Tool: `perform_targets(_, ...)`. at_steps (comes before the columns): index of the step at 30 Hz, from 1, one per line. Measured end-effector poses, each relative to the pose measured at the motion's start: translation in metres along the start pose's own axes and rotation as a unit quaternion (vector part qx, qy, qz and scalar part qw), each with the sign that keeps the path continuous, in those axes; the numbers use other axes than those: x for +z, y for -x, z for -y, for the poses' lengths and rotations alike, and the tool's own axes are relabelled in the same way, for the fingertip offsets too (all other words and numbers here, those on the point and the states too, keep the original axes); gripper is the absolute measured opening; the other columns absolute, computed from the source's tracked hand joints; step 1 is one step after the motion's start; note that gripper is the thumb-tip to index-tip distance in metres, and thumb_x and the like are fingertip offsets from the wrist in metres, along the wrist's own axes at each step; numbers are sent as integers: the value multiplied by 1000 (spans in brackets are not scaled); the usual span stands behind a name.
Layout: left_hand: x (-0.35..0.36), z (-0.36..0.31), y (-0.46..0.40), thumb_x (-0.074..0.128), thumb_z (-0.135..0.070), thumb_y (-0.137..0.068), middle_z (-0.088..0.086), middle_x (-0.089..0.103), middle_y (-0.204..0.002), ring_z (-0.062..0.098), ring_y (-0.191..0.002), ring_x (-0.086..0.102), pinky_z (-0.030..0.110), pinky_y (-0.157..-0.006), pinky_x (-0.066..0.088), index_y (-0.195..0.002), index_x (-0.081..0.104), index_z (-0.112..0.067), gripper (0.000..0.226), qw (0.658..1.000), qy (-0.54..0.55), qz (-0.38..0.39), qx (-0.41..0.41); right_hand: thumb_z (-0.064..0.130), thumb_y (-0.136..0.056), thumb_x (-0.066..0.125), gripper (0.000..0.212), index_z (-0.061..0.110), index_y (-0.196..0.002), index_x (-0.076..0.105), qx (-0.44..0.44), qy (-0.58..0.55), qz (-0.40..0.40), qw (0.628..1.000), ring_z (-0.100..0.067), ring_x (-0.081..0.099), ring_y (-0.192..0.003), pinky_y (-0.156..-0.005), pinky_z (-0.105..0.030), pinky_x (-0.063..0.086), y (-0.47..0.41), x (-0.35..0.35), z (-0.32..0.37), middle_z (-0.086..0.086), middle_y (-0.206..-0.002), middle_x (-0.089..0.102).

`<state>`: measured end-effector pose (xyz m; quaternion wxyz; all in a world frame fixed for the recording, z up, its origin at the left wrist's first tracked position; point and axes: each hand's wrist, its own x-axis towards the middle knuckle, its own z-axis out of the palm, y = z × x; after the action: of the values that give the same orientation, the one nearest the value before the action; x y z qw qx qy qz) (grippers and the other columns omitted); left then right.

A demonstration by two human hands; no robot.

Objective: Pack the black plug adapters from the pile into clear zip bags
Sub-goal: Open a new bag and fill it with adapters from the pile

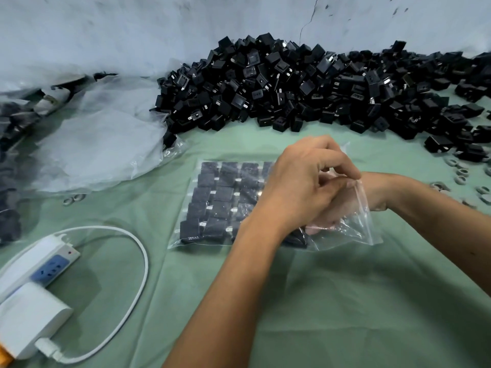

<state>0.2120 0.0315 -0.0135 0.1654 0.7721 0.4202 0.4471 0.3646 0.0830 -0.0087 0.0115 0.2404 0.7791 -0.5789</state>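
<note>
Green cloth [332, 301] covers the bench. Pile [305, 86] of black adapters runs 11 to 2 o'clock along the wall, well apart from the work spot. Crumpled clear sheet [101, 139] at 9–10 o'clock, touching the pile's L end. White power strip [45, 264] w/ charger [29, 314] and looped cable at 7–8 o'clock. Small grey rings [462, 172] scattered at 3 o'clock.

Zip bag [212, 203] lies flat at centre, mouth toward 3 o'clock; adapters inside sit in neat rows, roughly 5 deep, filling the L two-thirds.

L hand [303, 181]: crosses over the bag, fingers curled, thumb + index pinching the upper lip of the mouth and lifting it.

R hand [326, 216]: reaches into the mouth from 3 o'clock, seen through the plastic. Fingertips near the bottom row at 5 o'clock; a black adapter lies close by, but whether it is gripped — cannot tell, film + L wrist hide it.

Judgement: step = seating the next adapter in the last column. To do well: keep the lip held high so the film doesn't drag, slide the piece flush against its row, prongs same way as neighbours, don't nudge rows already set. Leave the zip strip clear for sealing.
</note>
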Motion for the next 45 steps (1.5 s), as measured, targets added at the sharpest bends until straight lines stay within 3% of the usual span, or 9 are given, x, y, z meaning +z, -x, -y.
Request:
perform_targets(6, 5, 6, 2, 86, -14, -81, -9, 65, -86, 11, -86, 59, 32, -72, 50, -89, 82, -21, 12, 1000, -20, 23, -5, 5, -88, 73, 13, 9, -76, 73, 67, 1, -50, 996, -23, 50, -49, -42, -21, 41, 26, -50, -20, -16, -63, 57)
perform_targets(14, 16, 15, 7, 81, -12, -85, -6, 64, -88, 11, -84, 57, 40, -78, 53, -86, 76, -16, 6, 995, -56, 78, -22, 1, -94, 60, 22, 7, -73, 56, 72, -21, -388, 918, -14, 29, -46, -40, -19, 19, -23, -88, -34, 0, -51, 38)
perform_targets(19, 13, 17, 8, 81, -29, -87, -13, 60, -94, 7, -79, 61, 38, -77, 57, -87, 66, -26, 15, 990, -51, 96, -92, 23, -84, 61, 15, 17, -72, 68, 88, 41, -683, 724, -18, 56, -64, -55, -27, 45, -64, -112, -27, 7, -61, 60)
perform_targets(23, 6, 17, 5, 71, -32, -94, -10, 62, -86, 12, -84, 58, 39, -77, 53, -83, 66, -22, 15, 993, -74, 38, -79, 43, -94, 68, 27, 30, -117, 73, 129, 286, -482, 818, -23, 69, -99, -92, -39, 56, -89, -126, -25, 0, -106, 75)
perform_targets(26, -9, 32, 1, 63, -26, -99, -7, 63, -88, 16, -91, 57, 39, -85, 50, -86, 68, -21, 15, 982, -115, -44, -141, 50, -90, 74, 46, 30, -130, 63, 180, 373, -395, 820, -31, 61, -117, -99, -42, 51, -104, -127, -31, -7, -126, 67)
perform_targets(30, -22, 44, 5, 63, -23, -100, -6, 65, -94, 17, -101, 55, 28, -87, 40, -93, 72, -19, 12, 971, -134, -78, -184, 26, -86, 80, 18, 27, -93, 63, 102, 300, -479, 818, -25, 64, -97, -85, -32, 52, -97, -123, -46, 3, -97, 67)
perform_targets(33, -20, 38, 3, 65, -22, -99, -7, 64, -97, 17, -104, 50, 26, -87, 36, -95, 73, -22, 9, 979, -131, -55, -148, 18, -88, 79, 22, 27, -96, 61, 44, 147, -557, 816, -18, 64, -71, -64, -23, 47, -61, -118, -54, 7, -79, 61)
perform_targets(36, -12, 28, -5, 69, -19, -96, -6, 62, -100, 18, -106, 47, 24, -87, 34, -98, 74, -25, 8, 988, -130, -37, -81, 13, -88, 82, 44, 28, -123, 61, 29, -18, -525, 850, -16, 64, -60, -53, -27, 52, -14, -97, -58, -7, -88, 67)
perform_targets(45, 15, 14, -71, 55, 5, -96, -1, 46, -117, 22, -116, 33, 41, -109, 37, -117, 71, -48, 59, 945, -219, 230, -85, 5, -86, 74, 21, 10, -106, 71, 6, -194, -444, 875, -21, 53, -66, -56, -24, 46, 38, -58, -72, -21, -90, 65)
